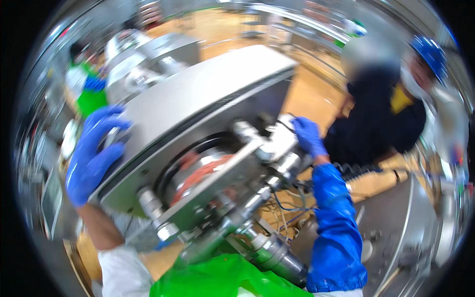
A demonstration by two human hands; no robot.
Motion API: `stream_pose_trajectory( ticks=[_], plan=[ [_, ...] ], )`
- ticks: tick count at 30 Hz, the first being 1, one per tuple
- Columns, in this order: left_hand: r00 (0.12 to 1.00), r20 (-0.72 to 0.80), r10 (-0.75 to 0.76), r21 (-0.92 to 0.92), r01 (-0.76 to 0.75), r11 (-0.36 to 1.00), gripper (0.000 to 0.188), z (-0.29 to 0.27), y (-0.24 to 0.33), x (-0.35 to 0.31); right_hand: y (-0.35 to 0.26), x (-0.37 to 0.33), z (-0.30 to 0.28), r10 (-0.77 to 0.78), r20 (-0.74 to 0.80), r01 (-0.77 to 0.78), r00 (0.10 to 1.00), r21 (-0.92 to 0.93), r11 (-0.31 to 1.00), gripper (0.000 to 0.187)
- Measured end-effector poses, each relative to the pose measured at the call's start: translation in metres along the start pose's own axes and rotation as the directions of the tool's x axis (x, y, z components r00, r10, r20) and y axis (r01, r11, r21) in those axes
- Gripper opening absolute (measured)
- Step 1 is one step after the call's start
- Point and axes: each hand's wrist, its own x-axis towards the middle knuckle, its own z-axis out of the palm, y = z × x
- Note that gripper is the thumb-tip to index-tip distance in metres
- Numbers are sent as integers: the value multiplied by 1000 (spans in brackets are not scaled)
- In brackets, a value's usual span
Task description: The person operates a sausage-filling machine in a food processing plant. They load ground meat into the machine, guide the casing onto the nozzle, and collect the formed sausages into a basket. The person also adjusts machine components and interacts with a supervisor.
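Observation:
In front of me stands a stainless-steel machine with a large wedge-shaped housing (208, 94), tilted up to the right. A round opening with a dark ring in its near face shows pink ground meat (203, 173) behind a metal crossbar (213, 185). My left hand (94, 153), in a blue glove, is at the housing's left end, thumb and fingers curved around a shiny metal knob (112, 136). My right hand (309, 136), also blue-gloved, has its fingers bent against a pale block (284, 133) on the machine's right side. Its fingertips are partly hidden and blurred.
Metal pipes (260, 193) and loose cables (287, 215) lie below the housing. A person in dark clothes and a blue helmet (429, 57) stands close at right. Another person in a green apron (93, 101) is at far left, near more steel equipment (173, 47).

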Motion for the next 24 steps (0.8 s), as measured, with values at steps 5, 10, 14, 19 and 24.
stream_pose_trajectory(
  ticks=[5, 10, 14, 19, 24],
  plan=[
    [995, 91, 48, 52, -53, 997, 35, -6, 3, 1, -130, -23, -121, -149, 191, 107, 970, 217, 970, 19],
    [1000, 27, -15, 53, 14, 998, 34, 0, 4, -8, -240, -51, -140, -506, 455, 443, 733, 246, 862, 28],
    [999, -18, 28, 74, -27, 997, 33, 6, 9, 8, -248, -50, -121, -606, 505, 607, 614, 188, 772, 20],
    [991, 88, 100, 220, -117, 969, 34, -16, -14, -6, -177, -4, -126, -449, 166, 283, 878, 577, 766, 24],
    [819, 270, 506, 567, -560, 604, 33, -19, -19, -1, -5, 4, -56, 159, -37, -163, 987, -220, 962, 30]
  ],
)
